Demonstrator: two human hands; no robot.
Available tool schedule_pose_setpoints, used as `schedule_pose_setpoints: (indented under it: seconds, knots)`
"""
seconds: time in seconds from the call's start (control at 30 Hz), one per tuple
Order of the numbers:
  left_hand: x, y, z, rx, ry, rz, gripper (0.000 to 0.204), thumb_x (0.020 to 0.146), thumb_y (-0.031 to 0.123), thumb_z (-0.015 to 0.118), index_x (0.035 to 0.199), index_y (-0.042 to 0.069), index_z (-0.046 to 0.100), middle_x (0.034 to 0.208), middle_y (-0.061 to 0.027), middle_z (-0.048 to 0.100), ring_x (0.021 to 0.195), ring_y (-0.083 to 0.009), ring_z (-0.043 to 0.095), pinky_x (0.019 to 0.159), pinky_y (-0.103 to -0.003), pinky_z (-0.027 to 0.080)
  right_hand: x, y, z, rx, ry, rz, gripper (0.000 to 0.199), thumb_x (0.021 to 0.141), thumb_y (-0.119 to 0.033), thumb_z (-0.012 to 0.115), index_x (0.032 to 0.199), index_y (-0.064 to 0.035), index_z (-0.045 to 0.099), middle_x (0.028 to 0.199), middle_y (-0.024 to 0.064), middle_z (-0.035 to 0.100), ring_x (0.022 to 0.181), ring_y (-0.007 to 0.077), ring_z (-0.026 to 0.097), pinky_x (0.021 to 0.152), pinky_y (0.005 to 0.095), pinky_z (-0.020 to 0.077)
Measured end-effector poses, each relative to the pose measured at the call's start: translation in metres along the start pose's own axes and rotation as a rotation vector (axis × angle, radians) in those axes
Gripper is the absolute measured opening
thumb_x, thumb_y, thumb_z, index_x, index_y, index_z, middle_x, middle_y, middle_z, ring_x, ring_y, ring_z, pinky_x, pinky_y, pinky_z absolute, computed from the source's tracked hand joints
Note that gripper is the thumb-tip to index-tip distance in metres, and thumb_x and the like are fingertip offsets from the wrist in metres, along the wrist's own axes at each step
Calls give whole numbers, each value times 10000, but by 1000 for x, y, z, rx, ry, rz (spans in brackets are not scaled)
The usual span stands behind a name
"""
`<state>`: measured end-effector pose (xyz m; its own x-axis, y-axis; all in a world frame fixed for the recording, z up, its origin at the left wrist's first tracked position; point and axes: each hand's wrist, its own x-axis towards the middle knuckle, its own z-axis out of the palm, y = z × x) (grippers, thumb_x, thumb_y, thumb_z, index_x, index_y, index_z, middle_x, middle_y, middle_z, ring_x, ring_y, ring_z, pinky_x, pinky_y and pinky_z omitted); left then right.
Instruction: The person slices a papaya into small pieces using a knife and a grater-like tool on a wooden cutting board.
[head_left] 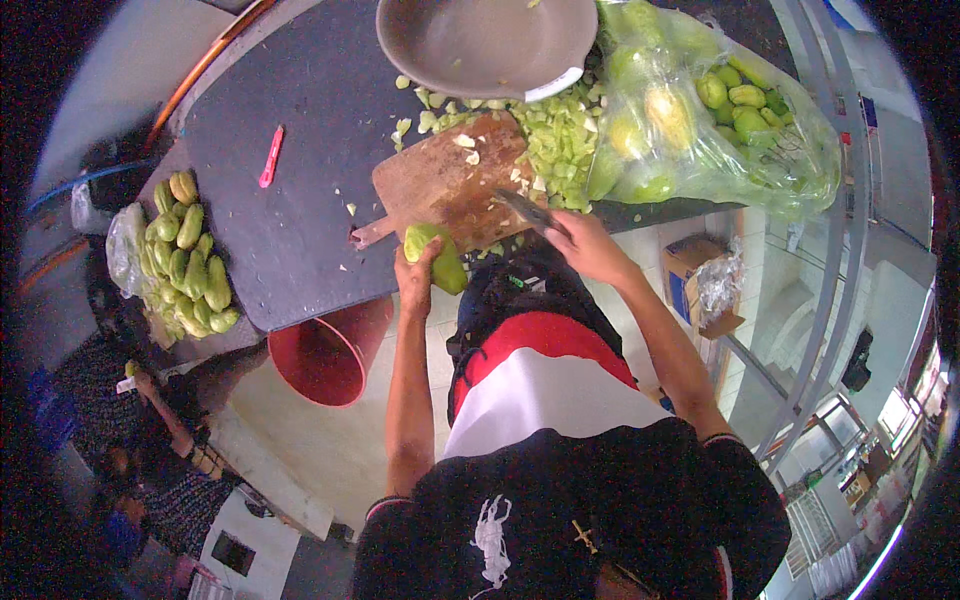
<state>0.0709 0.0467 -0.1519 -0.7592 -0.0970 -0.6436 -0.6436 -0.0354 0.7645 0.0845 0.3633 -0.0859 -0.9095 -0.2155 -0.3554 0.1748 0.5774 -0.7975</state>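
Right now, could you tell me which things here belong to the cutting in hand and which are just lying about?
In use: left hand holding a green fruit; right hand holding a knife; wooden cutting board; cut pieces.

Lying about: pink tool; red bucket; cardboard box.

Food-prep station, likely market stall or commercial kitchen; fisheye rim too dark to confirm. Evidence: dark worktop (300,180) carrying worn wooden cutting board (450,180), heap of cut green pieces (560,140), large empty basin (480,40). Bulk stock: clear plastic bag of green fruit (720,120), second pile (185,260). Red bucket (325,355) below counter edge. Tiled floor (330,440).
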Motion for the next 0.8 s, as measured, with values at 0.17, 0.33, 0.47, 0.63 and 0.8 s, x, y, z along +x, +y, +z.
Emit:
schedule_pose_setpoints:
  seconds: [0.17,0.33,0.47,0.63,0.8]
  knots:
    - [2,1,-18,153,-38,7,601,773,299,792,1206,-45,557,1023,-137,660,875,-217,659,789,-344,535,66,16,78,-27,72,-60,282,943,-243,586,1099,-9,602,923,229,663,851,428,639,749,487,496]
    - [18,16,-10,264,-91,113,624,771,332,799,1198,-67,580,1082,-175,663,928,-239,661,819,-353,533,86,49,47,-45,474,177,261,951,-208,567,1091,11,594,904,242,672,852,434,652,753,498,507]
    - [45,-11,0,266,-57,236,662,773,379,801,1208,-69,583,1085,-198,668,978,-264,653,872,-374,516,99,4,40,-61,383,82,289,939,-220,597,1126,0,595,988,249,672,905,442,645,786,497,509]
    - [57,-17,5,337,-66,254,620,839,420,736,1207,-56,586,1102,-195,666,985,-295,661,880,-382,513,114,4,88,-117,325,105,380,926,-241,615,1226,-9,585,1092,266,651,978,437,626,877,502,493]
    - [35,6,0,-289,-350,-324,689,921,546,598,1358,32,458,1158,-182,635,970,-273,664,748,-402,592,76,3,51,-26,314,163,371,923,-212,613,1230,-8,578,1075,262,653,984,421,635,847,490,494]
